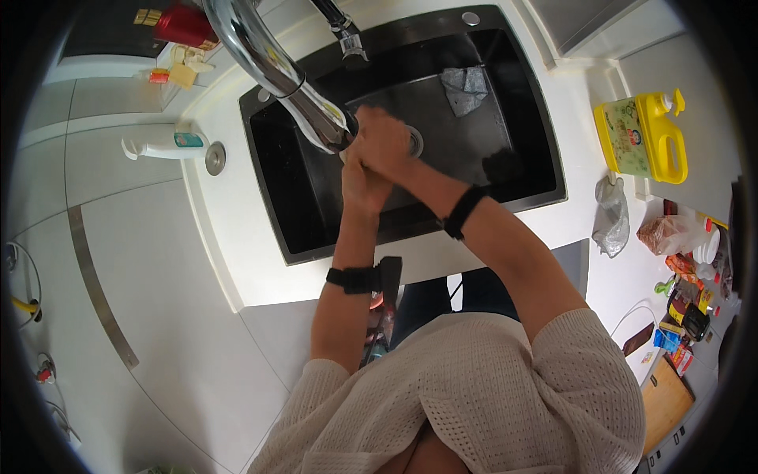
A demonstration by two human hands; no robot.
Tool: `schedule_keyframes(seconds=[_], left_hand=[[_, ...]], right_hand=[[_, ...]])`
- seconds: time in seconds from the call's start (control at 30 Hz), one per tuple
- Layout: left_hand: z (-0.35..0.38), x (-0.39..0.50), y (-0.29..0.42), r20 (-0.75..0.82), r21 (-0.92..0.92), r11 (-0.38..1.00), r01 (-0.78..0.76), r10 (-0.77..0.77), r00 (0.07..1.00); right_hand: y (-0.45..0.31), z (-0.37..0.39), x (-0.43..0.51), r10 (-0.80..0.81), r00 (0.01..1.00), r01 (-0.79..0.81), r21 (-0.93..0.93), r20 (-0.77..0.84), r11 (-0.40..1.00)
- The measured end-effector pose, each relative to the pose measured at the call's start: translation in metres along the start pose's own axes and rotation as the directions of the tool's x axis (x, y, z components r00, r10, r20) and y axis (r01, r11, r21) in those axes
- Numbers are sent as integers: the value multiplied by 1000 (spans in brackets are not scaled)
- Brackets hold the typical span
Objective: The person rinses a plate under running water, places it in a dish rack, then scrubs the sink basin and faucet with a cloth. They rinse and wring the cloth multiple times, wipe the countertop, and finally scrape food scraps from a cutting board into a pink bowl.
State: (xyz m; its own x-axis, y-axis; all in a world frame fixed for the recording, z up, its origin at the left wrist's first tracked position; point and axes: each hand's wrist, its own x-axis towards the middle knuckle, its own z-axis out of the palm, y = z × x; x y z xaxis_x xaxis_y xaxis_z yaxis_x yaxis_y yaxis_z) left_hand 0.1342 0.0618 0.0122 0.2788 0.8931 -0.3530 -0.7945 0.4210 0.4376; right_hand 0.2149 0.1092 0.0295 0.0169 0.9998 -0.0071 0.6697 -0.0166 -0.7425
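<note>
My left hand (364, 186) and my right hand (385, 142) are pressed together under the spout of the chrome faucet (320, 121), over a black sink (349, 71). The right hand lies over the left, and its fingers look curled. Part of the left hand is hidden by the right hand and the spout, so whether anything is between the palms cannot be told. Behind the hands shows the round sink drain (416, 142). A crumpled grey cloth (465, 89) lies on the sink's bottom, towards the far right. Black bands circle both forearms.
A white spray bottle (174, 145) is left of the sink. To the right stand a yellow pump jug (642, 139) and a crumpled plastic bag (611, 216). Farther right are packets, jars, a phone (638, 339) and a wooden cutting board (669, 403). A second, smaller faucet (349, 38) hangs over the sink's far edge.
</note>
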Motion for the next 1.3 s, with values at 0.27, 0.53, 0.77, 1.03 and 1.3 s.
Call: schedule_keyframes(seconds=[0.27, 0.53, 0.77, 1.03, 1.3], left_hand=[[3, 4, 11, 186, -103, 995, -1, 21, 982], [19, 1, 25, -202, 163, 972, 169, -135, 970], [22, 3, 44, -101, 506, 755, 416, -427, 899], [26, 6, 36, -119, 607, 679, 413, -436, 892], [14, 4, 26, -192, 722, 625, 297, -231, 954]], right_hand=[[-19, -4, -27, -130, 981, 117, -96, -147, 989], [17, -2, 12, -196, 980, 190, 129, 37, 973], [11, -48, 28, -136, 616, -534, 539, 776, 652], [15, -5, 28, -249, 836, -350, 826, 488, 442], [10, -2, 20, -42, 944, -235, 757, 327, 609]])
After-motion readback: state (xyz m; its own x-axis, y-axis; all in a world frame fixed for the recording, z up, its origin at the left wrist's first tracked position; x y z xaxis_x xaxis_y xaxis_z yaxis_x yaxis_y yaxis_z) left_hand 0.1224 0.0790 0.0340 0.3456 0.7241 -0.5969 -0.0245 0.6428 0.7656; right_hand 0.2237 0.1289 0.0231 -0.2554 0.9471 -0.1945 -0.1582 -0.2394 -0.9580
